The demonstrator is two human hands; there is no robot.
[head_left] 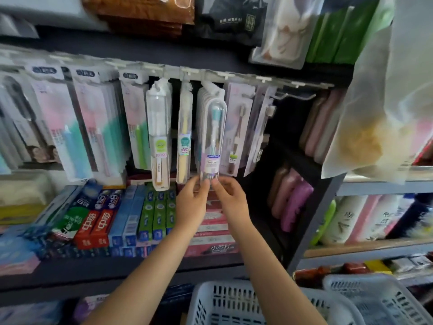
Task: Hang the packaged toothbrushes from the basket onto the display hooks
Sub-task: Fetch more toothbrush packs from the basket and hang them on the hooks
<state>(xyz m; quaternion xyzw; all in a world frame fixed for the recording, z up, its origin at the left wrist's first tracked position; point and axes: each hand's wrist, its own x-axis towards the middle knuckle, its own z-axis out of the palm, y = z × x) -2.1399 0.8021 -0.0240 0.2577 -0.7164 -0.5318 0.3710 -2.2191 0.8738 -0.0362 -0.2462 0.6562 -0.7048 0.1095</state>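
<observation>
A clear packaged toothbrush with a teal head and a purple label hangs from a hook on the display rail, in front of several like packs. My left hand and my right hand both pinch the pack's bottom end from either side. Other toothbrush packs hang on neighbouring hooks to the left and right. A white slotted basket sits at the bottom edge, below my forearms; its contents are hidden.
A bare hook juts out right of the hung packs. Toothpaste boxes fill the shelf below. A second white basket stands at the bottom right. A translucent bag hangs at the upper right, and bottles line the right-hand shelves.
</observation>
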